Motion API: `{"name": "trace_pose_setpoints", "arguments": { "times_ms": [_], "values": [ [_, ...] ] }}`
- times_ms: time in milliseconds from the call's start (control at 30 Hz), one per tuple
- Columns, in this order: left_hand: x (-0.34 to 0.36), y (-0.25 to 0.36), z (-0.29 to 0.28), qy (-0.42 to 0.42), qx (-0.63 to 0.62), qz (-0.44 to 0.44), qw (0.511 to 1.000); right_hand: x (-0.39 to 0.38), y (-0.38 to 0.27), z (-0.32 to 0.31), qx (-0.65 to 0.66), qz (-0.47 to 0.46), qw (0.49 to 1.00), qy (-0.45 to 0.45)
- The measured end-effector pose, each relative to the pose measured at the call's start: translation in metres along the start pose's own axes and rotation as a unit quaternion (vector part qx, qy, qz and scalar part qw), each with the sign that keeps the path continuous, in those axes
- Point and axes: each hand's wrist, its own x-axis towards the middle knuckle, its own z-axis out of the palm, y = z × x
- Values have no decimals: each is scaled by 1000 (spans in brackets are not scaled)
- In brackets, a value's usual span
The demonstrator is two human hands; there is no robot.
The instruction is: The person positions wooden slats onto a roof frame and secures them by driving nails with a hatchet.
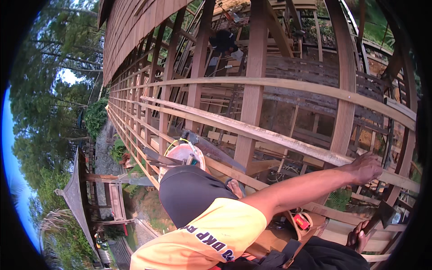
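Observation:
My left arm reaches across to the right, and my left hand (365,168) is closed over a long pale wooden batten (252,128). The curled fingers hide whether anything small is in them. This batten runs slantwise across several brown rafters (254,85). At the lower right my right hand (357,237), partly hidden, is wrapped round the handle of a hatchet-like tool (384,214) with a broad dark head. The tool is tilted, its head just below my left hand. A brown tool pouch (276,238) at my waist holds a red box (301,221).
By my knee stands a pale bucket (183,152) with tools, near a handsaw (218,153). More battens cross the rafters in rows toward a shingled roof part (135,31). Wide gaps show timber below and a person (223,41) bending down. A small roofed shelter (74,195) stands left.

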Motion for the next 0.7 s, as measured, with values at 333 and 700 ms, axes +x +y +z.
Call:
{"name": "trace_pose_setpoints", "arguments": {
  "times_ms": [333,700],
  "values": [
    [13,29,27,-4,2,-28,1000,6,12,-47,-276,-89,932,218],
    [19,34,26,-29,3,-46,999,14,46,-77,-350,-92,891,272]
  ]
}}
